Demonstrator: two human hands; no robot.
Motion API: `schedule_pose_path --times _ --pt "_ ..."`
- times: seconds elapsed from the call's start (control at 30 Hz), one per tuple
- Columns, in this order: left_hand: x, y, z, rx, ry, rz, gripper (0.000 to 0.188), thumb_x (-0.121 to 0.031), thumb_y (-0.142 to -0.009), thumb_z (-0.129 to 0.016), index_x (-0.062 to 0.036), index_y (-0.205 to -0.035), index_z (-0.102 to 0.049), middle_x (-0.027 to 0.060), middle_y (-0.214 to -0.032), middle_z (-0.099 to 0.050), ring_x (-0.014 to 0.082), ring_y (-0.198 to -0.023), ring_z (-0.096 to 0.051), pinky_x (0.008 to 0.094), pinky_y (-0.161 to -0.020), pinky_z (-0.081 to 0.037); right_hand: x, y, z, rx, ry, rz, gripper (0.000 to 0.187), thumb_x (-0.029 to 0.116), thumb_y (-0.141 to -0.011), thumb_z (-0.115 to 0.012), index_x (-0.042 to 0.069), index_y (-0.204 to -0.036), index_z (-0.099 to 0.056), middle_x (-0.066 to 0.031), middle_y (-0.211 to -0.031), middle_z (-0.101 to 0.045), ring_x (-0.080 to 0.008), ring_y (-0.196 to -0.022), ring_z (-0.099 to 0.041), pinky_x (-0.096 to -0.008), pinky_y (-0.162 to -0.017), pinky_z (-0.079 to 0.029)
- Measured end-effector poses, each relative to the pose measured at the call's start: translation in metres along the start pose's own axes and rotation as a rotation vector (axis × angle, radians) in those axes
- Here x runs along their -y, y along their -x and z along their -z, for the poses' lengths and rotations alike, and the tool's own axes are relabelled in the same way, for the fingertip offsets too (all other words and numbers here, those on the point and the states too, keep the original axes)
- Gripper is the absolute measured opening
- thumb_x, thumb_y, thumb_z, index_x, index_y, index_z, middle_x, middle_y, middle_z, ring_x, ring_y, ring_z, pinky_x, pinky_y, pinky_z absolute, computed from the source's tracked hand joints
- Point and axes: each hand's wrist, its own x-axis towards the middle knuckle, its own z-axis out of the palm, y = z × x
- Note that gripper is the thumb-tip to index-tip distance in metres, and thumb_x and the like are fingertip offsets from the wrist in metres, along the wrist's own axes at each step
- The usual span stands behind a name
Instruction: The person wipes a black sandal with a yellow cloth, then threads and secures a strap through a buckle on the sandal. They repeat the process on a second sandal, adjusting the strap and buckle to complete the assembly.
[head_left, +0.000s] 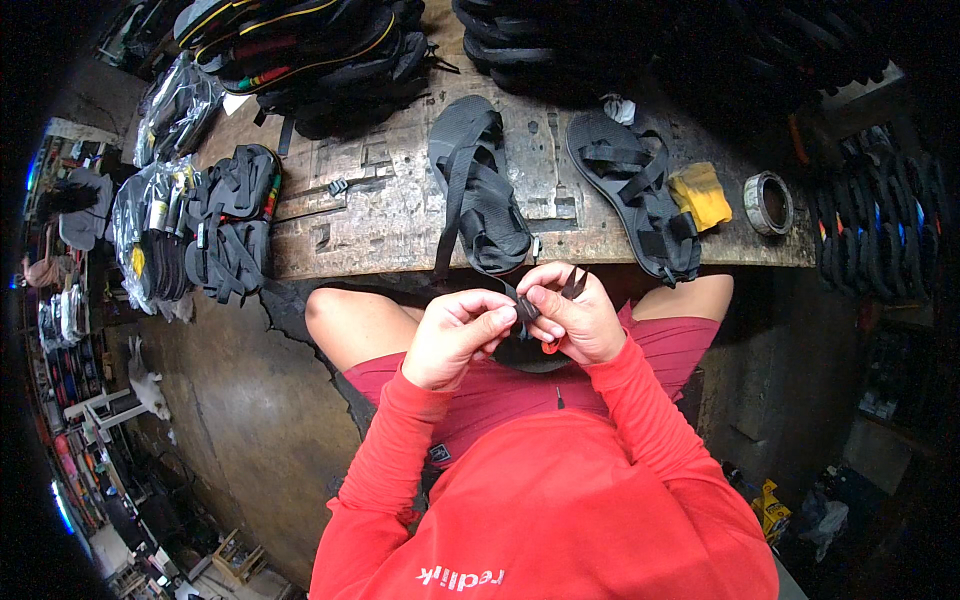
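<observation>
The end of a black webbing strap [526, 311] is pinched in the fingertips of the left hand [458, 335] and right hand [578, 318], just off the workbench [350, 242] edge; red-handled pliers or snips [551, 347] are also held in the right. The webbing is judged light, limp and tough, best gripped near its end; the strappy black sandal [505, 230], probably flexible, by its sole.

A scarred wooden workbench [390, 225] spans twelve o'clock, a stained brown floor [240, 390] spreads at eight, cluttered shelving [75, 350] lines nine, and a bluish-white light strip [62, 507] glows at the rim near eight.
</observation>
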Motion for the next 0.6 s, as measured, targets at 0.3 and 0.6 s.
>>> schedule_pose_path --times 0.3,0.6 --pt "-0.0095 0.0064 -0.0065 -0.139 -0.012 -0.066 0.015 -0.013 -0.091 -0.072 -0.005 -0.101 -0.064 -0.0024 -0.077 -0.062 0.0015 -0.058 -0.051 0.0152 -0.049 -0.037 -0.0012 -0.0027 0.0077 0.007 -0.182 0.044 0.016 0.007 -0.099 -0.06 0.008 -0.113 -0.053 -0.0085 -0.089 -0.064 -0.0008 -0.048 -0.039 -0.0188 -0.048 -0.035" --pt "-0.0062 0.0027 -0.0059 -0.09 0.051 -0.076 0.017 -0.013 -0.092 -0.072 -0.0042 -0.103 -0.063 -0.0007 -0.077 -0.063 0.0023 -0.058 -0.052 0.0153 -0.046 -0.037 -0.0034 -0.0032 0.0072 0.021 -0.205 0.042 0.013 0.006 -0.1 -0.058 0.007 -0.111 -0.053 -0.0092 -0.09 -0.065 -0.001 -0.048 -0.038 -0.0185 -0.047 -0.034"
